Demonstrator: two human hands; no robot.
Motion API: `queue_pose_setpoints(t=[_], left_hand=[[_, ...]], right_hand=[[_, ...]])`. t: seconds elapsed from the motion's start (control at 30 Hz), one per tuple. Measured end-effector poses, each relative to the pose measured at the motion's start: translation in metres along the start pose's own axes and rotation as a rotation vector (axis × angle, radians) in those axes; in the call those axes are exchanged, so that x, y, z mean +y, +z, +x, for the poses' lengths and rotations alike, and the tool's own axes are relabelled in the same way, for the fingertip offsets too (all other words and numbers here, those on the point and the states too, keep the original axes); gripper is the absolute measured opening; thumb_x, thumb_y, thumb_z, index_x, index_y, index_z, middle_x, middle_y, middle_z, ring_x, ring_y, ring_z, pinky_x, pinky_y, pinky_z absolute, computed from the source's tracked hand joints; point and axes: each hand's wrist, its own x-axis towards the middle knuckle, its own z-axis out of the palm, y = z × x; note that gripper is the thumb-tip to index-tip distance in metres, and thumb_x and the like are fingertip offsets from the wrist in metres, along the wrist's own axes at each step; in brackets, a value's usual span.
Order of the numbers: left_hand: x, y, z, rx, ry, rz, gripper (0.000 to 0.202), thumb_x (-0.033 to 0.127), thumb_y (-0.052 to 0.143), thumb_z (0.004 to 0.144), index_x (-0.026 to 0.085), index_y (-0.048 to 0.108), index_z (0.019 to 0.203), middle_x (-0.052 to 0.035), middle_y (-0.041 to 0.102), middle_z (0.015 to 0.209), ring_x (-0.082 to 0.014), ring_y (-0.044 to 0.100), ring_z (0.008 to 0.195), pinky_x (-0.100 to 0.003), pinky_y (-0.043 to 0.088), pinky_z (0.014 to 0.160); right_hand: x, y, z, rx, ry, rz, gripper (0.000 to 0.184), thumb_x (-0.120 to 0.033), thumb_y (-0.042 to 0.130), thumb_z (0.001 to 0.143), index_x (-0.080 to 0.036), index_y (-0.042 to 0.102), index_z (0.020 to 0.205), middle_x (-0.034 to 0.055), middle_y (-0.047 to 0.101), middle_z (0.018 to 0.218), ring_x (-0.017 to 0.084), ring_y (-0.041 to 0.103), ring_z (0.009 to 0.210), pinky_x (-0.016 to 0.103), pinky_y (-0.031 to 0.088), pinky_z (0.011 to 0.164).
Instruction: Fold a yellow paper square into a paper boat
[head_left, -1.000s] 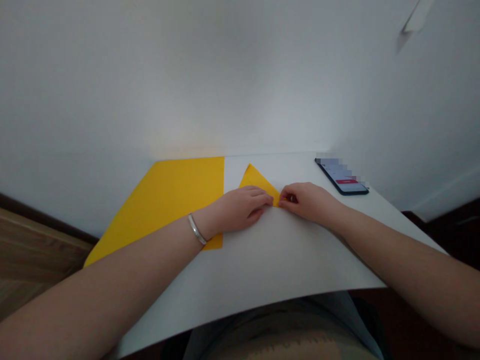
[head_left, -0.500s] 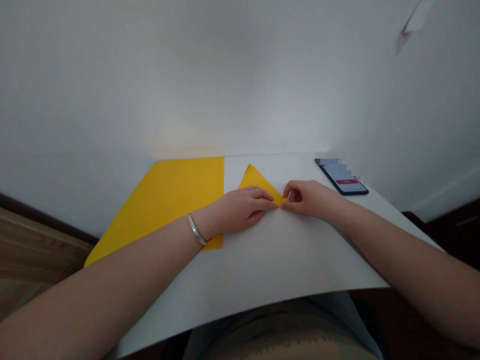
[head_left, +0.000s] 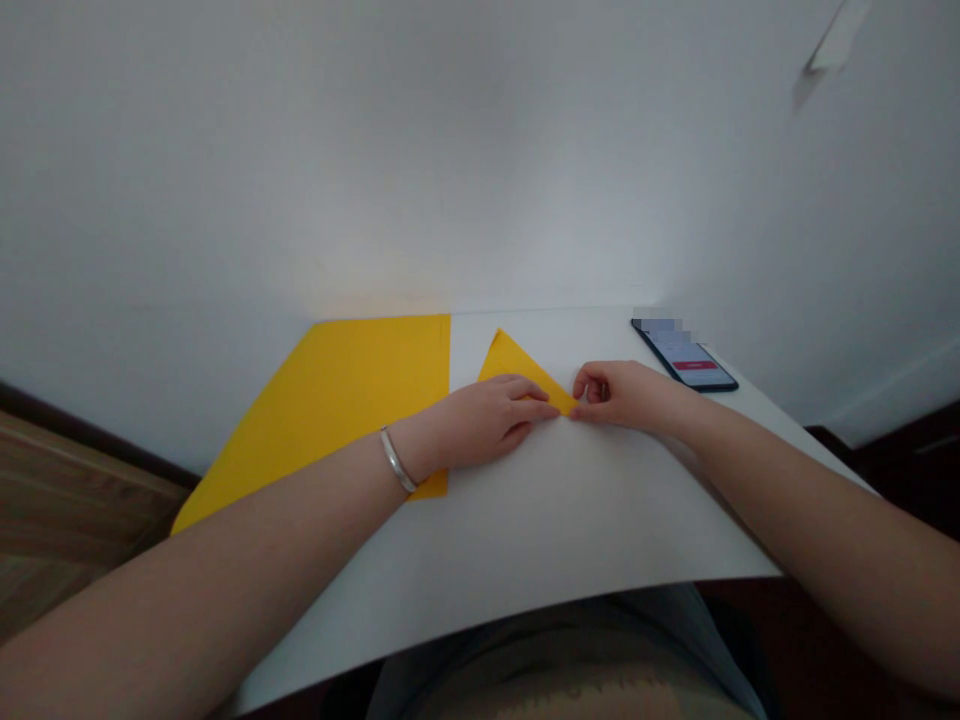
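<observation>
Yellow and folded, one paper piece (head_left: 515, 358) lies on the white surface (head_left: 555, 520), between one large yellow sheet (head_left: 360, 370) and one phone (head_left: 697, 372). The left hand (head_left: 487, 422) rests over it, grip open, fingers extended; the right hand (head_left: 622, 393) curls at its right corner, whether pinching I cannot tell.

Small yellow paper (head_left: 519, 360), visible part triangular, nearly flat on the white table (head_left: 540, 530)

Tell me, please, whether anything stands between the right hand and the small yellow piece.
Nothing visible does: the right hand is at the right corner of the small yellow piece. The left hand covers part of it; the phone lies farther right.
</observation>
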Motion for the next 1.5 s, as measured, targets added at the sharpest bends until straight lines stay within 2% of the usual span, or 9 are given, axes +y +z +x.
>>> queue_pose_setpoints(t=[0.23,0.47,0.57,0.73,1.0,1.27,1.5], left_hand=[[0.000,0.003,-0.002,-0.027,-0.048,0.018,0.035,0.017,0.043,0.092,0.014,0.057,0.123,-0.0116,0.058,0.123,-0.0195,0.052,0.117,-0.033,0.041,0.103],[-0.001,0.004,-0.002,-0.024,-0.044,0.028,0.034,0.018,0.042,0.093,0.014,0.056,0.123,-0.0116,0.058,0.122,-0.0195,0.052,0.115,-0.033,0.040,0.103],[0.000,0.003,-0.001,-0.025,-0.051,0.043,0.039,0.019,0.044,0.092,0.016,0.051,0.130,-0.0115,0.056,0.124,-0.0207,0.052,0.116,-0.034,0.040,0.102],[0.001,0.002,-0.001,-0.065,-0.002,0.067,0.048,0.024,0.043,0.094,0.023,0.040,0.141,-0.0112,0.054,0.126,-0.0218,0.050,0.117,-0.037,0.041,0.100],[0.000,0.002,-0.001,-0.089,0.027,0.100,0.044,0.029,0.041,0.096,0.024,0.045,0.139,-0.0109,0.054,0.124,-0.0238,0.047,0.120,-0.038,0.039,0.103],[0.004,0.002,0.002,-0.090,0.005,0.082,0.041,0.028,0.044,0.094,0.021,0.051,0.133,-0.0123,0.054,0.122,-0.0238,0.049,0.116,-0.038,0.040,0.101],[0.005,0.001,-0.001,-0.101,-0.008,0.061,0.040,0.025,0.044,0.093,0.020,0.052,0.132,-0.0120,0.054,0.122,-0.0230,0.050,0.115,-0.037,0.040,0.101]], right_hand=[[0.007,-0.002,-0.002,-0.097,-0.074,0.084,0.023,-0.040,0.069,0.069,-0.023,0.060,0.081,0.0001,0.065,0.073,0.014,0.057,0.061,0.026,0.042,0.053],[0.006,0.000,-0.001,-0.077,-0.022,0.070,0.017,-0.037,0.067,0.071,-0.023,0.062,0.077,-0.0003,0.065,0.070,0.014,0.057,0.061,0.026,0.043,0.054],[0.003,0.000,-0.001,-0.062,0.005,0.068,0.018,-0.038,0.067,0.070,-0.023,0.062,0.077,-0.0004,0.065,0.069,0.014,0.057,0.060,0.026,0.042,0.053],[0.001,-0.001,-0.003,-0.072,-0.037,0.075,0.014,-0.036,0.063,0.073,-0.023,0.062,0.076,-0.0006,0.065,0.069,0.014,0.056,0.060,0.025,0.041,0.054],[-0.004,-0.001,-0.001,-0.069,-0.008,-0.032,0.019,-0.038,0.058,0.075,-0.021,0.065,0.072,0.0012,0.066,0.067,0.015,0.056,0.061,0.026,0.038,0.055],[-0.002,-0.004,0.002,-0.065,0.198,-0.092,0.028,-0.050,0.068,0.065,-0.022,0.062,0.066,0.0023,0.066,0.067,0.017,0.056,0.062,0.027,0.037,0.052],[0.007,-0.007,0.003,-0.134,0.177,-0.028,0.025,-0.046,0.070,0.064,-0.022,0.062,0.065,0.0001,0.065,0.065,0.014,0.054,0.059,0.027,0.036,0.052]])
